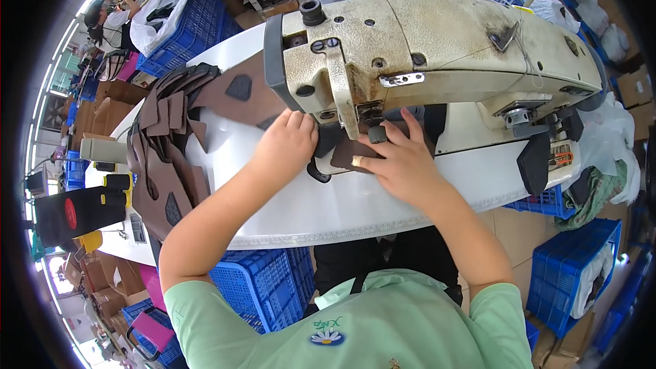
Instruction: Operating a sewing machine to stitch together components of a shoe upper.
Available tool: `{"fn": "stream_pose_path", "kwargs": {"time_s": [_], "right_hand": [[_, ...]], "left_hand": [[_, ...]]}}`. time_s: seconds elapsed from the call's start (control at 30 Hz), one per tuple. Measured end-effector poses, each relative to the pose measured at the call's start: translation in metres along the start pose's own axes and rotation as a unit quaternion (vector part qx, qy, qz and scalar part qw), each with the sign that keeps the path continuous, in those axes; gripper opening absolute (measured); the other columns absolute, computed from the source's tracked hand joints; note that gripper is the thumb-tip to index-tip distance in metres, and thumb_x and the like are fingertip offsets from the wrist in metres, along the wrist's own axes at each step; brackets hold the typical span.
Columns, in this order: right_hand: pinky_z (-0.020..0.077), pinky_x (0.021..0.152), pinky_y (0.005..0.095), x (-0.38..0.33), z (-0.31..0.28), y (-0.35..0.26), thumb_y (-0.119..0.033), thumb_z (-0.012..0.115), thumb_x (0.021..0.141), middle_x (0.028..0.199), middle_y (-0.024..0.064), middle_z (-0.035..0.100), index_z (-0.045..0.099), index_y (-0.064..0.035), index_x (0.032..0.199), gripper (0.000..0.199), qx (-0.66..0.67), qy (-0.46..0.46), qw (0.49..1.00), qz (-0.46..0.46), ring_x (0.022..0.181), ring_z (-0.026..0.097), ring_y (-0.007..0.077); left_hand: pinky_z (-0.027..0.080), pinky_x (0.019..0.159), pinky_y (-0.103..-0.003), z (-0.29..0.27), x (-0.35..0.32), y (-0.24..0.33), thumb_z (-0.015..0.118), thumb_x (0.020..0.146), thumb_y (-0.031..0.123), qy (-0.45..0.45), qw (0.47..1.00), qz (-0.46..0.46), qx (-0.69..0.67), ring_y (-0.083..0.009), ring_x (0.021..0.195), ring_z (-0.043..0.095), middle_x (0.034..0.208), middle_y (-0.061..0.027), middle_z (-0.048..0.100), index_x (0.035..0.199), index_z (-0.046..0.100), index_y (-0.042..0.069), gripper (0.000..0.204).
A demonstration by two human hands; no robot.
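Observation:
An industrial sewing machine (pixel 437 41) with a worn cream body stands over the white table, its needle area (pixel 372 119) between my hands. Under it lies a brown fabric piece (pixel 348 155) with dark parts. My left hand (pixel 287 140) is left of the needle area, its fingers curled closed at the fabric's edge; the fingertips are partly hidden. To the right, my right hand (pixel 406 167) rests on the piece with fingers spread, a light wrap around one fingertip. Another brown fabric length (pixel 256 85) with dark patches extends behind my left hand.
A heap of brown cut pieces (pixel 167 137) hangs over the table's left side. The white tabletop (pixel 273 215) has a ruler strip along its curved front edge. Blue crates (pixel 263 283) stand below, with another crate (pixel 567 273) at right. Another person (pixel 113 20) sits far left.

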State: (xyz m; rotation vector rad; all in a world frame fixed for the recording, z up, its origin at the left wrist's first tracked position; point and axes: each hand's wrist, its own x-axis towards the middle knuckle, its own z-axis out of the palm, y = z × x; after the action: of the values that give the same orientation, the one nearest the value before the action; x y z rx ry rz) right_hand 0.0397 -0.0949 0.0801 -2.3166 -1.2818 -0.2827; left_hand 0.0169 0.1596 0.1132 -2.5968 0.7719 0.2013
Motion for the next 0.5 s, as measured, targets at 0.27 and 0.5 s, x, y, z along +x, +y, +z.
{"fn": "stream_pose_path", "kwargs": {"time_s": [0.27,0.5], "right_hand": [[0.038,0.111,0.0395,0.003,0.011,-0.012,-0.012,0.058,0.081,0.11,0.0101,0.067,0.065,0.0007,0.104,0.027,-0.098,0.019,0.991,-0.093,0.112,0.06,0.0241],[0.0424,0.108,0.0385,0.001,0.008,-0.003,-0.011,0.057,0.083,0.113,0.0099,0.066,0.064,-0.0008,0.109,0.029,-0.039,-0.015,0.999,-0.008,0.117,0.059,0.0247]], "left_hand": [[0.04,0.108,-0.044,-0.011,0.008,0.039,0.053,0.091,0.017,-0.091,0.99,-0.082,0.075,-0.0393,0.132,0.047,0.14,-0.026,0.051,0.13,0.056,-0.007,0.046],[0.045,0.1,-0.041,-0.026,0.007,0.028,0.058,0.084,0.016,-0.009,0.996,-0.033,0.08,-0.0339,0.111,0.059,0.112,-0.0182,0.065,0.117,0.065,-0.002,0.039]]}}
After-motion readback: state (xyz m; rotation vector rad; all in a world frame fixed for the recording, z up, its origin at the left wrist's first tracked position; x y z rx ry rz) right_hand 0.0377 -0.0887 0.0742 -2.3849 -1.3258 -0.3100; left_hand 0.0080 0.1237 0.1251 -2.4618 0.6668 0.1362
